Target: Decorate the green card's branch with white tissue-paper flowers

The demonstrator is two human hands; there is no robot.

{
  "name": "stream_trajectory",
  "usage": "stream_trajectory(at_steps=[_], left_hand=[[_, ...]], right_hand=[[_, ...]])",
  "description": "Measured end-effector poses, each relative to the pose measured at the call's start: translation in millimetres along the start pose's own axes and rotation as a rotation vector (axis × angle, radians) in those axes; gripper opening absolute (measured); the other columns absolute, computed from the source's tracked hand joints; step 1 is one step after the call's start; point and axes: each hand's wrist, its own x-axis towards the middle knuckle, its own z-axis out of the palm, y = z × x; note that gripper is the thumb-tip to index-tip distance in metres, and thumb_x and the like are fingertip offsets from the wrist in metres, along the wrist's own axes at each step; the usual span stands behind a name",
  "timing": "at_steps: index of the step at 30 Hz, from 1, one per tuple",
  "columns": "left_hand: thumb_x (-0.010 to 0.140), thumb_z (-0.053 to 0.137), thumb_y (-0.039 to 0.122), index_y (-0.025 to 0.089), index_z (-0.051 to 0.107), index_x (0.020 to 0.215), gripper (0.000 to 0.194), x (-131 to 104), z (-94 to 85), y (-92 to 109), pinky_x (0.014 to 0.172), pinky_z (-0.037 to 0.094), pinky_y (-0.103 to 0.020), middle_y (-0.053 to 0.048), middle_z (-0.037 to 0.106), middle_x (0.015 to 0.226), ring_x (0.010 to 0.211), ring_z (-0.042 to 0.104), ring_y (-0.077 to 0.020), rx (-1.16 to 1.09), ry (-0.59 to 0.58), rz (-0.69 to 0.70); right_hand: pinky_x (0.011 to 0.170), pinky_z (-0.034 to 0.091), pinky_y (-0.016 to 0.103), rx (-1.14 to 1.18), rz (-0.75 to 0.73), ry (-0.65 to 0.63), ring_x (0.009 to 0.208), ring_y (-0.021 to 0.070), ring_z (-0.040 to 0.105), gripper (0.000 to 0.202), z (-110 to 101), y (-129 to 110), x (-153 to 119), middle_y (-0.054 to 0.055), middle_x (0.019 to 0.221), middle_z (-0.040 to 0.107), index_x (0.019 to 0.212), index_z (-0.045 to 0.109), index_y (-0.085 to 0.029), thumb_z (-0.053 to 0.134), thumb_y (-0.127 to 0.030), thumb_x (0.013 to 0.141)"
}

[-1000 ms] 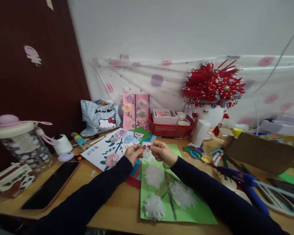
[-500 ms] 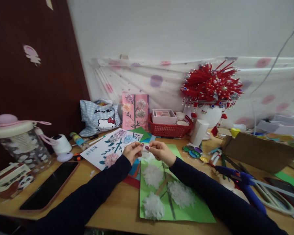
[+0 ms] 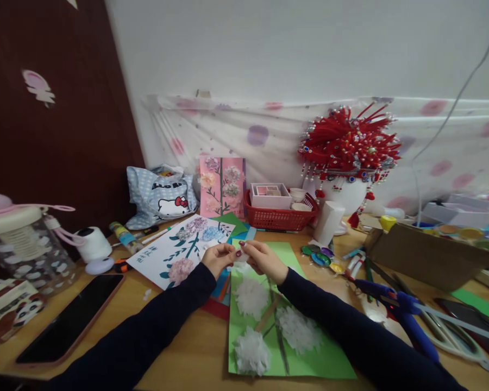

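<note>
Above the top of a light green sheet, my left hand and my right hand meet with their fingertips almost touching. Both are closed in a pinch on a small piece of thin white paper, mostly hidden by the fingers. On the sheet sit ruffled white paper flowers: one at the upper left, one at the lower left and one at the right. Dark painted stems run between them, and a flat wooden stick lies across. More white paper shows just under my hands.
A blue glue gun and scissors lie at the right, by a cardboard box. Behind are a red basket and a white sheet with painted flowers. A phone lies at the left.
The view has shifted slightly, moving most things a little left. My fingers have changed their pinch on the white paper, and my right fingertips now sit slightly higher over the left ones.
</note>
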Motion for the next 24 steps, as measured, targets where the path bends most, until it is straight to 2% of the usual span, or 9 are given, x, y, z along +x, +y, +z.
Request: stream_trajectory(at_steps=[3,7,11,14,17,20,24], left_hand=[[0.035,0.087,0.038,0.012,0.054,0.057,0.047,0.8,-1.4,-1.8,0.043,0.037,-0.017,0.005,0.054,0.05,0.042,0.046,-0.0039,0.011,0.005,0.001],[0.04,0.085,0.041,0.013,0.053,0.061,0.047,2.2,-3.9,-2.2,0.043,0.038,-0.016,0.005,0.055,0.051,0.043,0.047,-0.0039,0.018,0.043,0.005],[0.037,0.085,0.041,0.013,0.052,0.059,0.049,3.5,-4.1,-3.5,0.041,0.036,-0.015,0.005,0.054,0.049,0.04,0.046,-0.0035,0.041,0.047,0.001],[0.034,0.085,0.042,0.013,0.053,0.058,0.05,4.9,-3.7,-6.3,0.039,0.035,-0.015,0.006,0.053,0.046,0.038,0.044,-0.0033,0.06,0.052,-0.008],[0.033,0.086,0.041,0.012,0.053,0.057,0.05,5.9,-4.4,-9.1,0.039,0.035,-0.016,0.005,0.053,0.046,0.039,0.045,-0.004,0.075,0.052,-0.013],[0.035,0.086,0.039,0.013,0.053,0.056,0.047,6.4,-5.6,-10.9,0.039,0.034,-0.015,0.005,0.052,0.046,0.039,0.046,-0.0043,0.061,0.037,-0.005],[0.036,0.086,0.041,0.013,0.052,0.056,0.048,7.5,-5.8,-11.4,0.038,0.034,-0.015,0.006,0.052,0.046,0.038,0.044,-0.0034,0.016,0.075,0.006]], right_hand=[[0.028,0.014,0.017,0.005,-0.012,0.073,0.029,0.0029,0.02,0.036,-1.8,1.4,1.8,-0.012,0.042,0.028,0.067,0.042,-0.02,0.047,-0.054,0.077],[0.03,0.015,0.018,-0.032,-0.091,0.146,0.031,0.003,0.022,0.04,-4.2,1.0,2.4,-0.01,0.042,0.029,0.058,0.035,-0.021,0.049,-0.053,0.076],[0.034,0.016,0.02,-0.119,-0.174,0.155,0.032,0.0036,0.025,0.044,-7.6,-1.9,2.1,-0.009,0.038,0.029,0.05,0.036,-0.02,0.05,-0.053,0.076],[0.035,0.015,0.021,-0.179,-0.182,0.138,0.032,0.0045,0.025,0.046,-10.1,-2.2,3.0,-0.008,0.036,0.029,0.048,0.043,-0.018,0.046,-0.053,0.079],[0.037,0.017,0.021,-0.234,-0.177,0.095,0.035,0.0049,0.027,0.046,-8.7,0.1,2.7,-0.006,0.036,0.032,0.046,0.049,-0.017,0.052,-0.052,0.076],[0.038,0.019,0.021,-0.258,-0.186,0.115,0.037,0.0054,0.028,0.047,-4.8,1.6,0.7,-0.005,0.038,0.033,0.044,0.046,-0.017,0.054,-0.05,0.075],[0.04,0.019,0.022,-0.252,-0.202,0.171,0.038,0.0058,0.026,0.047,-3.4,-0.2,-1.4,-0.006,0.038,0.029,0.044,0.043,-0.018,0.052,-0.049,0.077]])
